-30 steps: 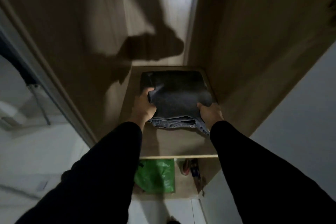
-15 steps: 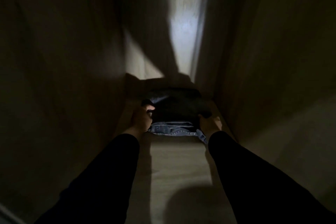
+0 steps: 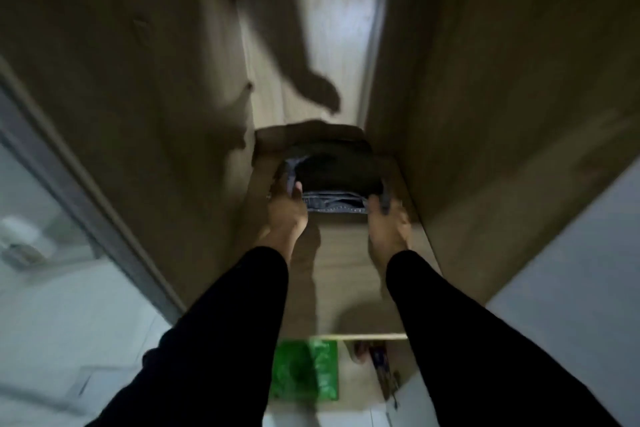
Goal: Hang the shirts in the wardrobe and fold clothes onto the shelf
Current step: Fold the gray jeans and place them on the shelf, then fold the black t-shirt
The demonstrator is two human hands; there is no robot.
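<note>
Person's got long black sleeves on both arms, plain dark fabric, no logos or stripes I can make out. The left sleeve (image 3: 221,333) comes in from about 7 o'clock, the right sleeve (image 3: 467,333) from around 5 o'clock. Both cuffs stop right at the wrist, so the left hand (image 3: 285,215) and right hand (image 3: 389,224) are bare, no gloves. The shot's too blurry to tell more.
</note>
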